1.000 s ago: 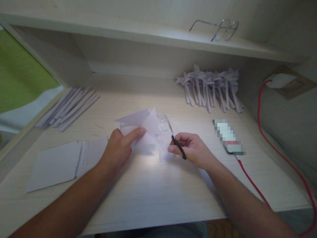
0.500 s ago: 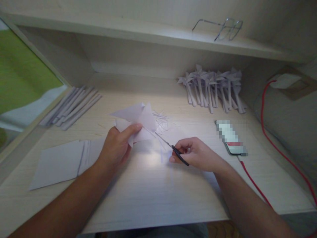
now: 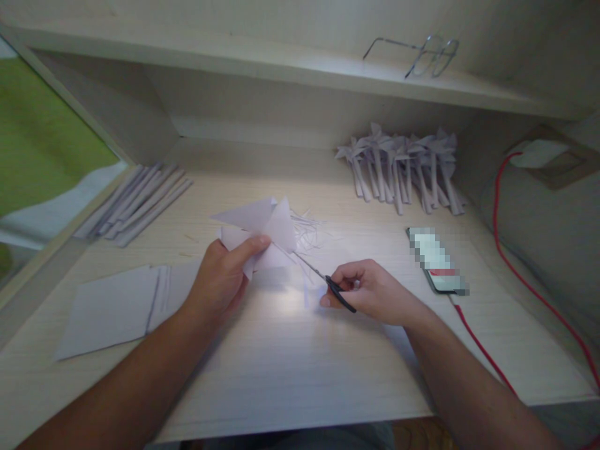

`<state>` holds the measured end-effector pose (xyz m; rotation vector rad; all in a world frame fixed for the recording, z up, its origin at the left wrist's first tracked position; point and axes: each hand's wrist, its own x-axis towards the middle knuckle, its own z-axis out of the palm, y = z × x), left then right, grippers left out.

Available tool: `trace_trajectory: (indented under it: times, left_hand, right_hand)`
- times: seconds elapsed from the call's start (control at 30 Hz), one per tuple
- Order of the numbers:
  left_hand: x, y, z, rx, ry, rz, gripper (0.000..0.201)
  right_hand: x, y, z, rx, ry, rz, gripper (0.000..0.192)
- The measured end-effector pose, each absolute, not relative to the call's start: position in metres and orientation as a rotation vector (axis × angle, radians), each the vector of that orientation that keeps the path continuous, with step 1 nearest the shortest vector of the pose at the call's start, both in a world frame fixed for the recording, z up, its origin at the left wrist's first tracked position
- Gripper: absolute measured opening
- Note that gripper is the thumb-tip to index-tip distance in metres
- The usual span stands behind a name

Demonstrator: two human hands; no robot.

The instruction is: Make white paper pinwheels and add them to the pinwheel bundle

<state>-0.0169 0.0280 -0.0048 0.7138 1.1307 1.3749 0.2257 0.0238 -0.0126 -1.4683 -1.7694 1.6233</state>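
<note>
My left hand (image 3: 229,269) pinches a folded white paper pinwheel (image 3: 279,228) with pointed blades, its thumb pressed on the middle. Black-handled scissors (image 3: 335,289) are in my right hand (image 3: 368,290), the fingers curled round the handles. Their blades reach up and left to the paper's lower right edge, where a narrow strip hangs along the cut side. Behind the paper lies a small heap of thin paper slivers (image 3: 307,228) on the desk. Whether the blades are fully closed is too small to tell.
Rolled paper sticks (image 3: 135,203) lie at the left wall, with flat paper sheets (image 3: 110,306) nearer me. Several paper pinwheels on sticks (image 3: 403,162) rest at the back right. A phone (image 3: 435,259) with a red cable (image 3: 482,350) lies right; glasses (image 3: 431,55) sit on the shelf above.
The paper in my left hand has shifted very slightly down and to the right. My right hand and the scissors are almost unmoved.
</note>
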Motion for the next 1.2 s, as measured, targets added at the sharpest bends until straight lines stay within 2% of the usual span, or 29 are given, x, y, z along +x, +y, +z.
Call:
trace_trajectory:
  times: [0.13, 0.43, 0.63, 1.0, 1.1, 1.2]
  left_hand:
    - [-0.019, 0.028, -0.007, 0.721, 1.143, 1.355, 0.028]
    - [-0.018, 0.028, -0.004, 0.729, 1.142, 1.358, 0.041]
    - [-0.018, 0.029, -0.007, 0.753, 1.134, 1.374, 0.040]
    - [-0.018, 0.030, -0.002, 0.671, 1.169, 1.438, 0.033]
    - [-0.020, 0.035, -0.003, 0.656, 1.177, 1.505, 0.029]
    - [-0.024, 0.041, -0.007, 0.657, 1.176, 1.587, 0.027]
  right_hand:
    - [0.226, 0.025, -0.014, -1.481, -1.771, 1.622, 0.025]
    - [0.225, 0.025, -0.013, -1.488, -1.760, 1.648, 0.032]
    - [0.225, 0.025, -0.012, -1.465, -1.772, 1.644, 0.041]
    - [0.229, 0.026, -0.015, -1.507, -1.791, 1.636, 0.036]
    - [0.236, 0.031, -0.016, -1.579, -1.811, 1.496, 0.034]
    - [0.248, 0.040, -0.016, -1.817, -1.921, 1.076, 0.035]
